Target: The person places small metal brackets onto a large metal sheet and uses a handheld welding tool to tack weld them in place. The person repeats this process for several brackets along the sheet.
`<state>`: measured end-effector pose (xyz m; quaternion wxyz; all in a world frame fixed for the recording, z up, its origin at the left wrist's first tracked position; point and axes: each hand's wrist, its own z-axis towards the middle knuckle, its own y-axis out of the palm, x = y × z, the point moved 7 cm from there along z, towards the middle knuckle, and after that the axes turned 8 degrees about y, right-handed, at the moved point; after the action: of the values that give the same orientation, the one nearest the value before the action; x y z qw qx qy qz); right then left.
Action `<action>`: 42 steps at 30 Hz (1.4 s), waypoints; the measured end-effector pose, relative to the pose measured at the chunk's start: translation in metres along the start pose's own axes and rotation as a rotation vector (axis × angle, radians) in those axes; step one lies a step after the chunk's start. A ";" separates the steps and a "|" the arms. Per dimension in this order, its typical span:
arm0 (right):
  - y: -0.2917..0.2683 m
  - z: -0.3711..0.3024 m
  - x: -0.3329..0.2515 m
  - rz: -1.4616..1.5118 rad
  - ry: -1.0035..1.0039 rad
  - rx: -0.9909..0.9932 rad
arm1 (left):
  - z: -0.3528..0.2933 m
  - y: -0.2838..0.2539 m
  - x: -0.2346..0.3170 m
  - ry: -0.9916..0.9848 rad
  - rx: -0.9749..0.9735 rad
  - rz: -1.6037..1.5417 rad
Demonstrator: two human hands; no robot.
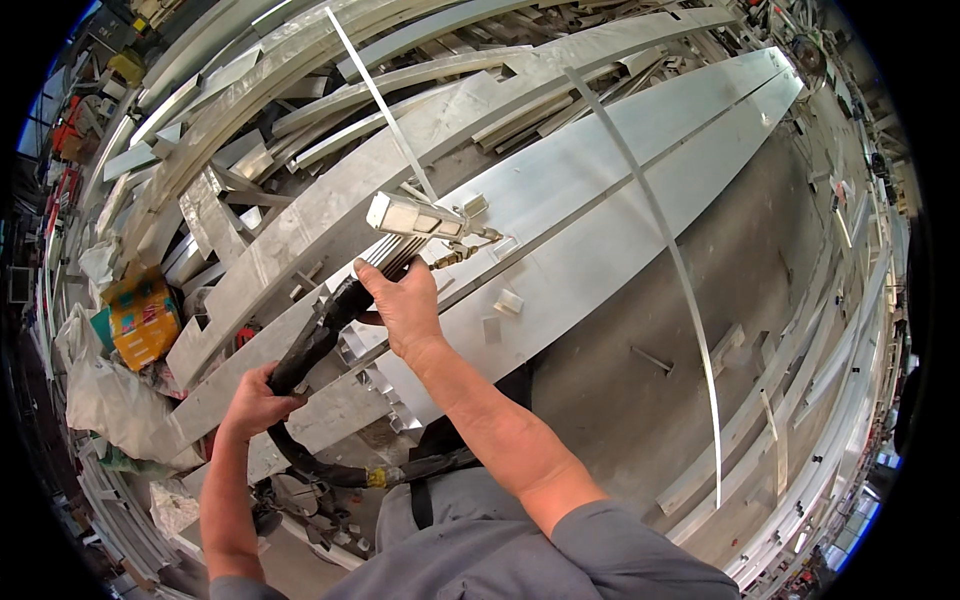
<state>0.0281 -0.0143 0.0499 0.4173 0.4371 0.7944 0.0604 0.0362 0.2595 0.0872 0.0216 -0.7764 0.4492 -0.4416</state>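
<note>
A hand-held welding gun (415,218) with a pale boxy body and copper-coloured tips is over the near end of a long silvery metal panel (600,255). My right hand (402,305) is closed round its rear part, where a dark grip meets the body. My left hand (262,400) is wrapped round the thick black cable (310,345) behind the gun. From there the cable loops down toward my waist. The copper tips are close to a small bracket on the panel; whether they touch it I cannot tell. Another small metal piece (508,301) lies on the panel.
Long metal profiles and offcuts (225,205) are heaped to the left and behind. A narrow strip (660,215) crosses over the panel. On the left sit a pale sack (120,405) and an orange-yellow bag (145,318). More long profiles (800,400) lie on the right.
</note>
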 end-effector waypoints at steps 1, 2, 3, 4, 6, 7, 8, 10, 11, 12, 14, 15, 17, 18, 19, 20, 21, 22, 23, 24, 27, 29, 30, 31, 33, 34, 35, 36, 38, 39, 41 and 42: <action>-0.001 0.004 0.003 -0.006 -0.004 0.004 | 0.004 0.001 -0.005 -0.001 -0.017 -0.030; -0.004 0.008 0.005 -0.013 -0.013 0.012 | 0.008 0.004 -0.007 0.002 -0.039 -0.060; -0.008 0.015 0.007 -0.023 -0.036 0.019 | 0.012 0.005 -0.007 0.003 -0.050 -0.038; -0.012 0.021 0.010 -0.034 -0.069 0.033 | 0.017 0.006 -0.005 0.004 -0.062 -0.017; -0.014 0.027 0.013 -0.052 -0.131 0.051 | 0.022 0.004 -0.008 -0.005 -0.073 -0.005; -0.015 0.029 0.016 -0.047 -0.134 0.053 | 0.025 0.005 -0.011 -0.013 -0.078 -0.016; -0.014 0.028 0.014 -0.044 -0.139 0.055 | 0.028 0.005 -0.014 -0.019 -0.084 -0.027; -0.014 0.026 0.012 -0.016 -0.084 0.050 | 0.030 0.005 -0.012 -0.021 -0.082 -0.015; -0.009 0.018 0.004 0.007 -0.026 0.044 | 0.031 0.005 -0.011 -0.021 -0.081 -0.010; -0.006 0.015 0.001 0.030 0.032 0.037 | 0.032 0.005 -0.011 -0.022 -0.085 -0.024; -0.008 0.020 0.005 0.030 0.010 0.043 | 0.034 0.005 -0.012 -0.024 -0.095 -0.049; -0.010 0.023 0.008 0.031 -0.001 0.047 | 0.034 0.005 -0.010 -0.015 -0.098 -0.041; -0.012 0.029 0.011 0.029 -0.045 0.052 | 0.035 0.004 -0.006 0.002 -0.101 -0.025; -0.013 0.031 0.013 0.028 -0.067 0.053 | 0.036 0.004 -0.005 -0.006 -0.104 -0.015; -0.015 0.033 0.015 0.030 -0.064 0.060 | 0.037 0.003 -0.002 -0.014 -0.106 -0.005; -0.015 0.034 0.016 0.032 -0.061 0.065 | 0.037 0.002 -0.001 -0.022 -0.106 0.004; -0.016 0.035 0.016 0.033 -0.058 0.070 | 0.037 0.002 -0.003 -0.022 -0.109 -0.003; -0.015 0.036 0.017 0.029 -0.057 0.067 | 0.037 0.002 -0.005 -0.023 -0.111 -0.010; -0.015 0.036 0.016 0.022 -0.056 0.065 | 0.038 0.002 -0.007 -0.022 -0.116 -0.019; -0.016 0.036 0.016 0.015 -0.056 0.064 | 0.037 0.003 -0.005 -0.016 -0.114 -0.001; -0.018 0.037 0.017 0.025 -0.049 0.088 | 0.036 0.002 0.005 -0.012 -0.116 0.032; -0.016 0.035 0.015 0.031 -0.045 0.075 | 0.036 0.003 0.005 -0.017 -0.121 0.011; -0.015 0.034 0.013 0.040 -0.054 0.062 | 0.035 0.003 0.005 -0.019 -0.124 0.001; -0.014 0.034 0.012 0.050 -0.062 0.050 | 0.035 0.003 0.005 -0.015 -0.122 0.004; -0.015 0.035 0.014 0.040 -0.061 0.053 | 0.034 0.001 0.006 -0.008 -0.118 0.010; -0.015 0.036 0.016 0.034 -0.060 0.055 | 0.035 0.000 0.003 -0.005 -0.114 0.015; -0.015 0.037 0.018 0.039 -0.057 0.053 | 0.036 0.000 -0.003 -0.005 -0.108 0.020; -0.015 0.037 0.020 0.043 -0.054 0.052 | 0.037 -0.001 -0.005 -0.004 -0.103 0.025; -0.015 0.036 0.021 0.042 -0.053 0.056 | 0.035 -0.002 -0.003 0.009 -0.112 0.014; -0.014 0.035 0.021 0.035 -0.054 0.062 | 0.034 -0.002 0.000 0.016 -0.118 0.008; -0.014 0.034 0.021 0.023 -0.052 0.065 | 0.031 -0.003 0.006 0.019 -0.120 0.042; -0.014 0.033 0.023 0.016 -0.048 0.062 | 0.031 -0.003 0.009 0.021 -0.120 0.060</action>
<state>0.0364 -0.0145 0.0083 0.4221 0.4574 0.7822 0.0282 0.0619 0.2440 0.0759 -0.0167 -0.7578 0.4981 -0.4212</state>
